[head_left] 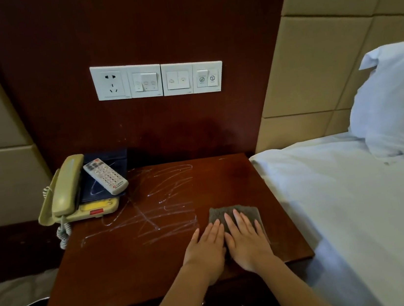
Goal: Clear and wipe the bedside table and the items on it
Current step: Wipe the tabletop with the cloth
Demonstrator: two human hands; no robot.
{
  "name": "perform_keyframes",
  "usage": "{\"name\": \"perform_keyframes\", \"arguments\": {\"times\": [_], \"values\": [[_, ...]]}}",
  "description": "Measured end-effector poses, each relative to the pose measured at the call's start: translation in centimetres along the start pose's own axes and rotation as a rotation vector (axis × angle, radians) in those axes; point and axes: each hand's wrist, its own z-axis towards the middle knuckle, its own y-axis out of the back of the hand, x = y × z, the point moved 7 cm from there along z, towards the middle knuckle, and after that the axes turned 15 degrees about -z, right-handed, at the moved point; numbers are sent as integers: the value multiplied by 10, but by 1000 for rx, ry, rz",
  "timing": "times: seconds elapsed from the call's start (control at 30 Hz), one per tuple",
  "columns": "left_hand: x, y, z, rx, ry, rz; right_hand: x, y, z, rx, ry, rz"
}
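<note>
one grey cloth (233, 214) under two flat hands near the right edge of the bedside table (124, 271).
the left hand (207, 248) and right hand (248, 241) lie side by side, fingers straight, pressing the cloth and gripping nothing. white scribble marks (160, 199) cross the middle of the table. at its back left corner sits one beige telephone (70, 195), with one dark folder (109, 162) and one white remote (105, 175) on top; the remote's print is too small to read. four white wall plates (157, 79) hang above; one pillow (394, 101) lies on the bed (357, 209) to the right.
</note>
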Motion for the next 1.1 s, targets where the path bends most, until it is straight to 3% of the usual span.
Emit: {"name": "perform_keyframes", "arguments": {"times": [0.4,0.6,0.8,1.1], "values": [[-9,56,171,-62,-33,-58,-88,35,150,-102,-76,-31],[12,90,238,-92,-53,-48,-105,51,230,-63,-115,12],[61,105,229,-116,22,-30,-54,64,252,-35,-47,1],[124,90,141,-85,216,23,50,62,209,-52,106,15]]}}
